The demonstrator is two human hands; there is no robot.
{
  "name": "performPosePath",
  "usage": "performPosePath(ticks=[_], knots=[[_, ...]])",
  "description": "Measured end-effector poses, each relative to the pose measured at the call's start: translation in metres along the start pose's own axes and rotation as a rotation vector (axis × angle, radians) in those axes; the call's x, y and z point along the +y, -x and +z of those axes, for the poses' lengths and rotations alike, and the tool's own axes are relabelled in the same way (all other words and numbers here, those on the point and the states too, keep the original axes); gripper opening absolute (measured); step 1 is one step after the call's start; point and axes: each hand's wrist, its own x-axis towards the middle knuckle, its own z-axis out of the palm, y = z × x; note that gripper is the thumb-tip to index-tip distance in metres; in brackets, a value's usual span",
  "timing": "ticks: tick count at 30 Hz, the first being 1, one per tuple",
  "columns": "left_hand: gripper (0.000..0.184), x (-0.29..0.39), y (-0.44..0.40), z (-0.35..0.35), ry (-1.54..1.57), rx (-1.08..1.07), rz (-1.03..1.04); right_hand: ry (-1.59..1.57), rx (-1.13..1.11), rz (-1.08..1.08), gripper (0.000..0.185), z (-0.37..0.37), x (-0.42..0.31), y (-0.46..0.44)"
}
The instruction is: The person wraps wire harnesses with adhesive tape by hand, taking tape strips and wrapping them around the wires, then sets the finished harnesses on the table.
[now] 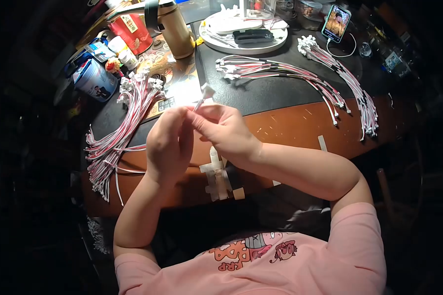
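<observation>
My left hand (168, 137) and my right hand (226, 129) meet above the table's front part. Between their fingertips is a thin cable with a white connector (207, 91) at its upper end, pointing away from me. Both hands have their fingers closed on it; the rest of the cable is mostly hidden by the hands. To the left lies a bundle of red and white cables (133, 115) with white connectors, some of its wires reaching toward my left wrist. A strip of tape holds a small pale piece (219, 178) at the table edge below my hands.
Two more cable bundles (285, 70) (352, 81) lie at the right. Behind stand a thermos (176, 34), a red bag (133, 33), a blue bucket (96, 81), a round white tray (216, 43) and a lit phone (336, 23) with a white cord.
</observation>
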Motion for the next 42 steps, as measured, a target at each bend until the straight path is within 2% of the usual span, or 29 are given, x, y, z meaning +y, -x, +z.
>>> performPosePath(ticks=[4,7,10,14,20,24,25,27,29,31,32,34,35,39,42], knots=[[0.019,-0.002,0.018,-0.008,0.292,-0.071,-0.434,-0.465,0.175,0.122,0.021,-0.018,0.002,-0.002],[0.016,0.002,0.016,-0.010,0.311,-0.173,-0.482,-0.505,0.128,0.256,0.018,-0.020,-0.003,0.001],[0.013,-0.006,0.007,-0.014,0.326,-0.265,-0.519,-0.494,0.111,0.239,0.019,-0.023,0.002,0.001],[0.008,-0.026,0.004,-0.016,-0.155,0.021,-0.079,-0.189,0.147,0.137,0.019,-0.024,0.003,-0.004],[0.009,0.002,0.018,-0.019,0.055,-0.094,-0.322,0.054,0.105,-0.106,0.020,-0.023,0.000,-0.014],[0.011,0.014,0.032,-0.012,-0.108,-0.257,0.024,-0.119,0.009,0.080,0.023,-0.020,-0.027,-0.015],[0.011,0.013,0.034,-0.011,-0.108,-0.255,0.023,-0.159,0.092,0.053,0.024,-0.018,-0.033,-0.015],[0.014,0.009,0.040,-0.010,-0.368,-0.368,-0.047,-0.198,0.172,0.025,0.025,-0.019,-0.039,-0.017],[0.017,0.003,0.043,-0.010,-0.627,-0.481,-0.112,-0.480,0.239,-0.075,0.022,-0.040,-0.045,-0.022],[0.018,-0.009,0.043,-0.013,-0.637,-0.493,-0.113,-0.727,0.060,-0.073,0.024,-0.066,-0.048,-0.019],[0.019,-0.018,0.041,-0.015,-0.650,-0.501,-0.115,-0.727,0.063,-0.071,0.024,-0.075,-0.051,-0.013],[0.022,-0.028,0.040,-0.018,-0.677,-0.519,-0.122,-0.930,-0.189,0.179,0.020,-0.085,-0.058,-0.003],[0.022,-0.023,0.039,-0.018,-0.676,-0.522,-0.125,-0.932,-0.188,0.183,0.020,-0.080,-0.061,0.001],[0.026,0.015,0.028,-0.016,0.551,-0.025,-0.478,-0.154,-0.196,0.585,0.015,-0.048,-0.061,0.037],[0.026,0.027,0.041,-0.015,0.656,-0.112,-0.476,-0.167,-0.218,0.642,0.013,-0.040,-0.052,0.049]])
